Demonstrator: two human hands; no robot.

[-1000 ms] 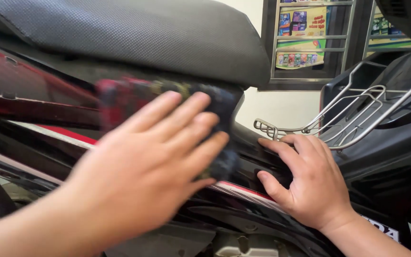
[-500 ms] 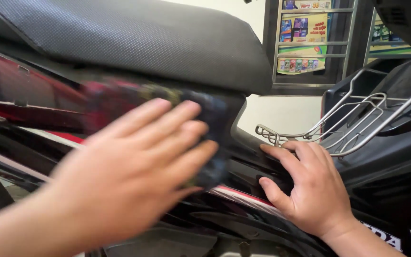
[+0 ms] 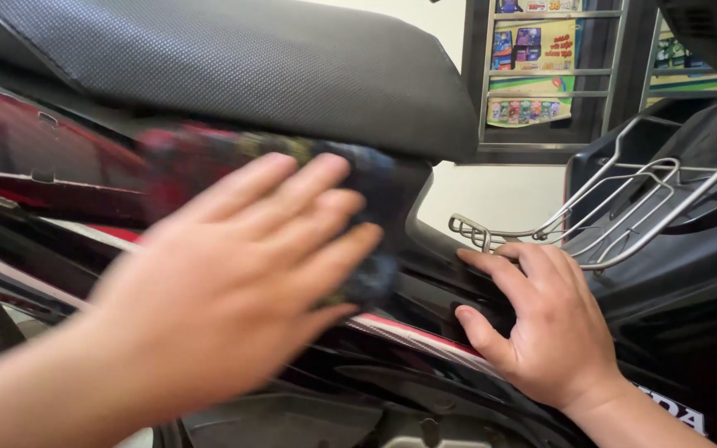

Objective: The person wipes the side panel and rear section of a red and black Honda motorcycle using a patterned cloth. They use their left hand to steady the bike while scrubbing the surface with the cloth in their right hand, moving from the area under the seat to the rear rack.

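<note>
A motorbike (image 3: 657, 332) fills the view, seen from the side. Its black textured seat (image 3: 234, 66) spans the top left, ending in a rounded front edge above the middle. Below the seat, a dark red side panel (image 3: 18, 149) is seen along the left edge, with a red and white stripe (image 3: 412, 332) running lower down toward the bottom right. A wire rack (image 3: 616, 216) is mounted in the black leg area at the right. Behind the bike, a shelf (image 3: 533, 75) of colourful packets is seen against a pale wall.

The left hand (image 3: 242, 274) is held flat and wide, fingers spread and pointing up and to the right, and is pressed over a dark cloth (image 3: 371, 207) against the panel just under the seat's front edge. The hand and cloth are blurred. The cloth is mostly covered; only its upper and right edges are shown beyond the fingertips. Whether it is gripped or merely pressed cannot be told.

The right hand (image 3: 541, 319) is laid open on the black body just below the rack's near end, fingers slightly curled over an edge, nothing held. The cloth lies left of it, apart.
</note>
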